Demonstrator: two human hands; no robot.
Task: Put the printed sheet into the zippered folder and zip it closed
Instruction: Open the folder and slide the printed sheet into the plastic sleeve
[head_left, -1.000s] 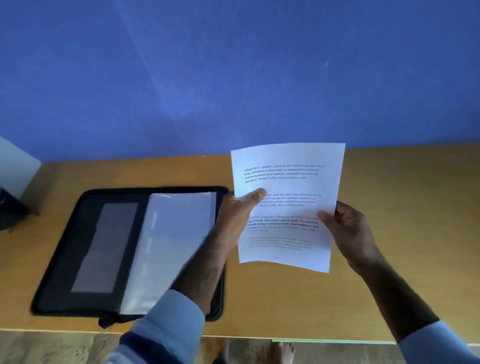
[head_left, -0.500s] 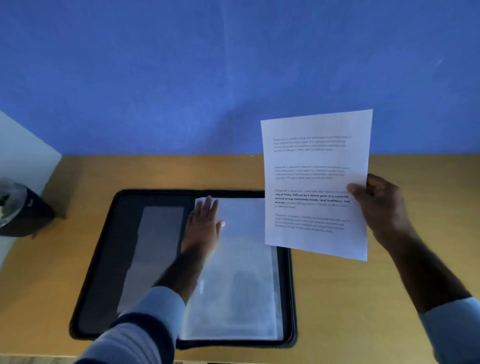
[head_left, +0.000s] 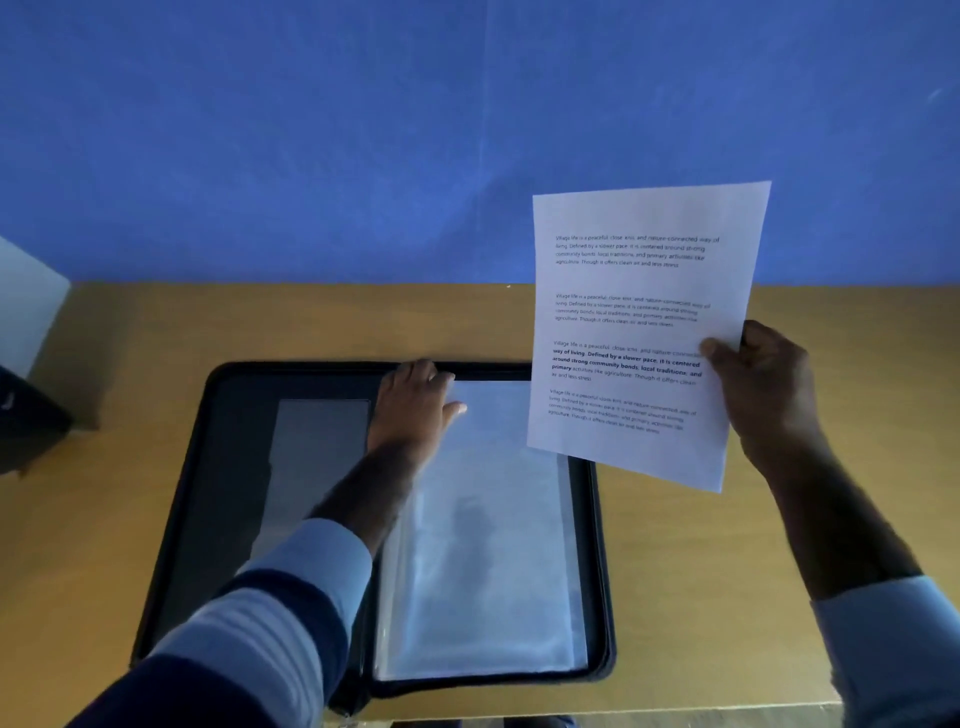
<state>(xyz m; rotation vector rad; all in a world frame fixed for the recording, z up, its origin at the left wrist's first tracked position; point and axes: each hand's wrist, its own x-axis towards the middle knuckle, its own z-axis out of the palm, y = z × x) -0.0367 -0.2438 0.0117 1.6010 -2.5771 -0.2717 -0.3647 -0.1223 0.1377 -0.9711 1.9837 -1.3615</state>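
- A black zippered folder (head_left: 218, 499) is laid open and flat on a wooden counter (head_left: 701, 597), seen from above, with a blue wall (head_left: 363, 130) behind the counter's far edge.
- The folder's left half is taken up by a dark inner panel with a grey pocket (head_left: 311, 467); its right half is filled with clear plastic sleeves (head_left: 493, 545).
- The left hand (head_left: 413, 410) is laid flat, palm down, at the far edge of the folder near its spine, with the fingers held close together and the thumb resting on the top corner of the plastic sleeves. Nothing is gripped by it.
- A printed sheet (head_left: 644, 322) is held upright in the air by the right hand (head_left: 769, 395), above the counter and just right of the folder; its lower left corner overlaps the folder's far right corner in the view.
- The sheet is pinched at its right edge, the thumb on the printed side and the fingers behind it.
- Four blocks of text are printed on the sheet, part of the third in bold.
- Light blue sleeves are worn on both arms, the left with dark bands.
- A dark object (head_left: 26, 415) is partly seen at the counter's left edge; what it is cannot be told.
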